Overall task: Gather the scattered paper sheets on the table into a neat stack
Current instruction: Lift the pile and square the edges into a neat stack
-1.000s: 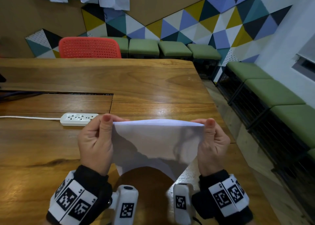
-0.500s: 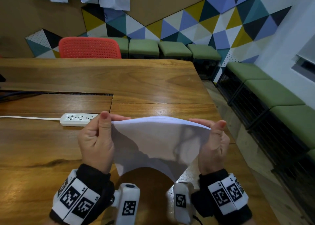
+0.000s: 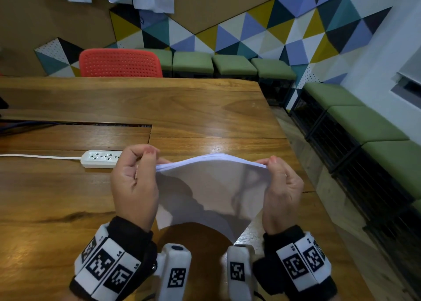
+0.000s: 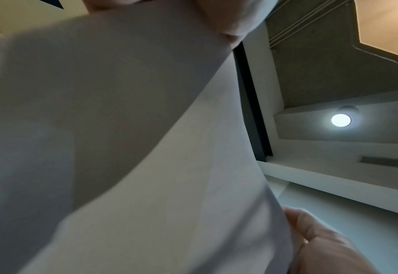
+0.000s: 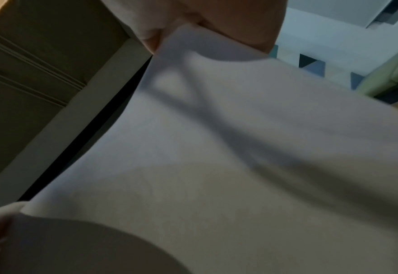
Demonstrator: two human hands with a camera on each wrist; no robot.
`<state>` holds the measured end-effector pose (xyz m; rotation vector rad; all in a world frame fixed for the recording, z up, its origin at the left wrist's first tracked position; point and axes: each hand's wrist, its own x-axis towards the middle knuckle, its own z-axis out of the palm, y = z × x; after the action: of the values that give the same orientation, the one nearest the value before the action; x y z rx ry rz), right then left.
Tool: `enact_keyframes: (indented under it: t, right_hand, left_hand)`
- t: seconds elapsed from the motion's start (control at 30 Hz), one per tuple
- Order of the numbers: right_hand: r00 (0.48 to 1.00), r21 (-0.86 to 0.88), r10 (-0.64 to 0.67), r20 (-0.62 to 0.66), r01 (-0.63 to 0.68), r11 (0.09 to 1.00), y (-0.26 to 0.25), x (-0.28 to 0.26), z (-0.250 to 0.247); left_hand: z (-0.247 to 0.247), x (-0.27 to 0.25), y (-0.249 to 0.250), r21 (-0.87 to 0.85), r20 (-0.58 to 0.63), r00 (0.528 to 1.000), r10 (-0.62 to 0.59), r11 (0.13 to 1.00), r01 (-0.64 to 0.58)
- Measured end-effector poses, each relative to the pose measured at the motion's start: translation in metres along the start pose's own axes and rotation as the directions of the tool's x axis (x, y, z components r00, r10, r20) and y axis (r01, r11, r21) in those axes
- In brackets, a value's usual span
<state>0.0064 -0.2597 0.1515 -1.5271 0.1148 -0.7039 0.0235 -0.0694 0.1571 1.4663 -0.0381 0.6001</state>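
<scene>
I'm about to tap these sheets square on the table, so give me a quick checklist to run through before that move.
1. Left hand grips the paper sheets at their left top corner: ok.
2. Right hand pinches the right top corner: ok.
3. Sheets gathered in one bundle: ok, layered edges show along the top.
4. Top edges flush: not ok, they fan slightly near the left hand.
5. Sheets flat: not ok, the bundle bows upward between the hands.
6. Table below free for tapping: cannot tell, the sheets hide it; the power strip lies to the left.
</scene>
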Motion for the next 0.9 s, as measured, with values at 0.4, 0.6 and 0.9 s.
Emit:
enact_keyframes:
  t: [0.4, 0.6, 0.9]
  right_hand:
    - [0.974, -0.016, 0.044, 0.222, -0.041, 0.999, 0.016, -0.011, -0.011]
    - [0.915, -0.337, 0.280, 0.290, -0.176, 0.925, 0.085, -0.034, -0.029]
    - [0.842, -0.697, 0.485, 0.234, -0.202, 0.688, 0.128, -0.063, -0.037]
  left_hand:
    - [-0.016, -0.003, -0.009, -0.001, 0.400, 0.914, -0.065, 0.997, 0.072]
    - [-0.031, -0.024, -0.062, 0.370, 0.405, 0.853, -0.329, 0.912, 0.177]
    - [-0.053, -0.056, -0.129, 0.756, 0.267, 0.776, -0.572, 0.623, 0.199]
